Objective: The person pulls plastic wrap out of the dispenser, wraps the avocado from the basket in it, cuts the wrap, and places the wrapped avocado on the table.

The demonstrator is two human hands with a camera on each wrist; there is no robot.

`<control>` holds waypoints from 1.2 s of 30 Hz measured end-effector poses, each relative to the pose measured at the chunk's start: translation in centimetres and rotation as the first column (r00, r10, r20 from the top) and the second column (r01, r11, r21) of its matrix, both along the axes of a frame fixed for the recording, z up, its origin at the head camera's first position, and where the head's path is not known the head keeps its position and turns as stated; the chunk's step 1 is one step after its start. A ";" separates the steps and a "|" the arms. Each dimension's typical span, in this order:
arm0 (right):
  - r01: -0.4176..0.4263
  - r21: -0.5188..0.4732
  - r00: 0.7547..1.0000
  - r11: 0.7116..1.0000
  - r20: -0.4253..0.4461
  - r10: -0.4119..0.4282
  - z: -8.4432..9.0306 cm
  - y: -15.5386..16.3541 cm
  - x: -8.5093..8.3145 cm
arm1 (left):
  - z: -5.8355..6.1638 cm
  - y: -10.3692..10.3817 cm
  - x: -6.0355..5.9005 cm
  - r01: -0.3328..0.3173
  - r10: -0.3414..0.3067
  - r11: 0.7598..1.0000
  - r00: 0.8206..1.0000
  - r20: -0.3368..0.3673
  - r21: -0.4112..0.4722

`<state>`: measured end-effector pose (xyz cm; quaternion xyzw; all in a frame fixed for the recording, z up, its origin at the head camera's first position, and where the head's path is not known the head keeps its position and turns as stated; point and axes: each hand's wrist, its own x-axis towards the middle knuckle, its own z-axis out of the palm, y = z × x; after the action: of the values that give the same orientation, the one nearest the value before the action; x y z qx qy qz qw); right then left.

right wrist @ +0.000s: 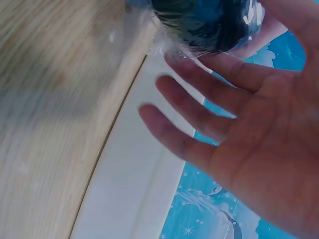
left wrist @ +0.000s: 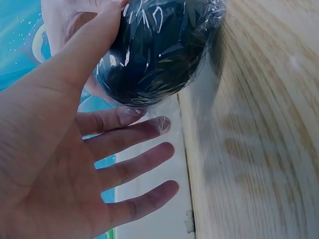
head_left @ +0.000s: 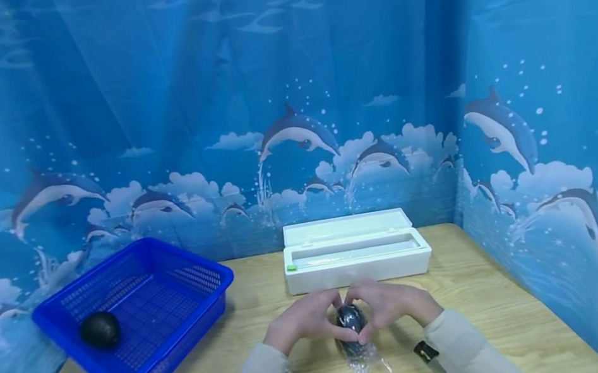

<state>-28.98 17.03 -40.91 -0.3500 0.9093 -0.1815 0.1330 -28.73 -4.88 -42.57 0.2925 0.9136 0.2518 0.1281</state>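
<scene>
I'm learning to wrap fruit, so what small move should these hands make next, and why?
Probably fold the loose plastic up against the dark fruit. The left hand and right hand already hold the fruit from both sides, and clear plastic shines over it, yet a crumpled tail trails from its near end.
</scene>
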 end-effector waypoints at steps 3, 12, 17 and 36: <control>0.022 -0.022 0.998 1.000 0.054 -0.021 0.0 -0.1 0.1 | 0.1 -0.1 0.0 0.013 -0.013 1.000 1.000 0.020 0.016; 0.008 -0.020 0.997 1.000 0.073 -0.007 0.0 -0.2 0.2 | 0.1 -0.2 0.1 0.023 -0.023 1.000 1.000 0.020 0.007; -0.019 -0.022 0.999 1.000 0.051 0.021 -0.2 -0.3 0.2 | 0.3 -0.2 0.3 0.028 -0.028 1.000 0.999 0.032 0.005; 0.022 -0.097 0.999 0.995 0.042 -0.018 0.2 -0.6 0.3 | 0.1 -1.0 -0.2 0.010 -0.020 0.994 0.996 0.092 0.106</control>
<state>-28.66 16.46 -40.75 -0.3430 0.9001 -0.2338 0.1324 -28.89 -5.85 -42.43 0.2939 0.8898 0.3119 0.1566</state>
